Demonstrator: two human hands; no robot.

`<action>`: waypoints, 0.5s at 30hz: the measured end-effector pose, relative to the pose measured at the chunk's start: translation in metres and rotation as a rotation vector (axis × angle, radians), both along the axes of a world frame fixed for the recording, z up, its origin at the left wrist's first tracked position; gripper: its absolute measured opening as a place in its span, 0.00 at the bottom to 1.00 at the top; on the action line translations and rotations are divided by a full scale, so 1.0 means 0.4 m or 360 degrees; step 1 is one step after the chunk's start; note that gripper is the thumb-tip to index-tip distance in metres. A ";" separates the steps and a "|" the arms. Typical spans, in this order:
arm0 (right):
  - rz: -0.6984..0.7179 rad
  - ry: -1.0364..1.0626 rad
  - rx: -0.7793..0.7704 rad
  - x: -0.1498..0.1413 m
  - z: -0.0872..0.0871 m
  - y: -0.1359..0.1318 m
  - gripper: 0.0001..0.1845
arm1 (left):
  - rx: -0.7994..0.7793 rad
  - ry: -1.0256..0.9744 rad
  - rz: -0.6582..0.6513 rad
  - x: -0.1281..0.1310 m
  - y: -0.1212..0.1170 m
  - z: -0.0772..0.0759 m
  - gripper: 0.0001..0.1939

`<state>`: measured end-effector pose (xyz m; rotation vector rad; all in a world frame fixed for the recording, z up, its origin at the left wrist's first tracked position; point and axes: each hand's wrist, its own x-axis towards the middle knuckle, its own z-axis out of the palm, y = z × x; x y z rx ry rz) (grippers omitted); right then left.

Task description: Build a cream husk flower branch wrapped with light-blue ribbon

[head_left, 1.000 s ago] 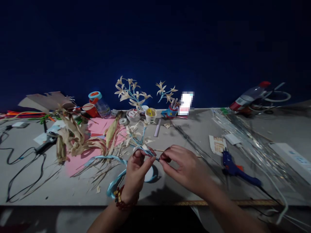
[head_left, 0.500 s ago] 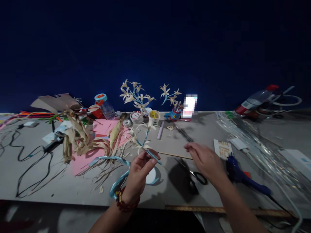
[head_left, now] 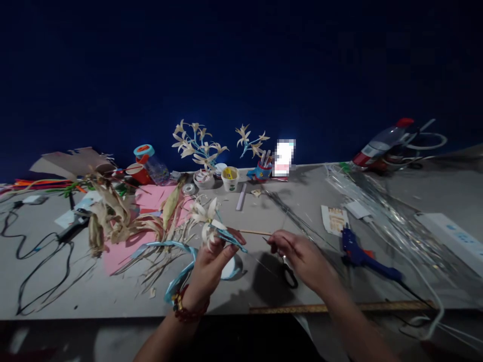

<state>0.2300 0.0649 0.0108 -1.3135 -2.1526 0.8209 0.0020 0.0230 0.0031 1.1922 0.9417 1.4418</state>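
My left hand (head_left: 214, 259) pinches the blue-wrapped stem of a small flower sprig (head_left: 226, 236) with pale husk-like petals. A thin wire (head_left: 260, 261) sticks out of the stem's lower end. Fingers of my right hand (head_left: 298, 254) are closed over the scissors (head_left: 290, 277), whose dark handle loop shows below them and a blade tip to their left. The rest of the scissors is hidden. Beside my left wrist curls a blue strip (head_left: 177, 286), and behind that hand lies a white roll (head_left: 228, 269). A thin stick (head_left: 254, 232) lies just beyond both hands.
Two finished-looking flower sprays (head_left: 199, 146) stand at the back near a white cup (head_left: 230, 180). Dried husks (head_left: 116, 216) and pink paper (head_left: 116, 256) spread left. A blue glue gun (head_left: 362, 255), thin wires (head_left: 290, 211) and a clear plastic bundle (head_left: 385, 216) lie right.
My right hand has moved left and down onto the scissors, which have shifted. The flower sprig has tipped lower in my left hand. The whole view has turned slightly right.
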 end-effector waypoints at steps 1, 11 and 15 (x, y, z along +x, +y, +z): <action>0.0079 0.0112 -0.0040 -0.014 0.015 -0.011 0.21 | -0.0004 0.0024 0.0006 0.001 0.000 0.004 0.07; 0.0268 0.0437 -0.0062 -0.086 0.039 -0.071 0.15 | 0.0074 -0.0007 0.0074 0.018 -0.002 -0.012 0.06; 0.0268 0.0576 -0.0059 -0.097 0.031 -0.073 0.16 | 0.0105 -0.0094 0.0112 0.026 -0.001 -0.025 0.05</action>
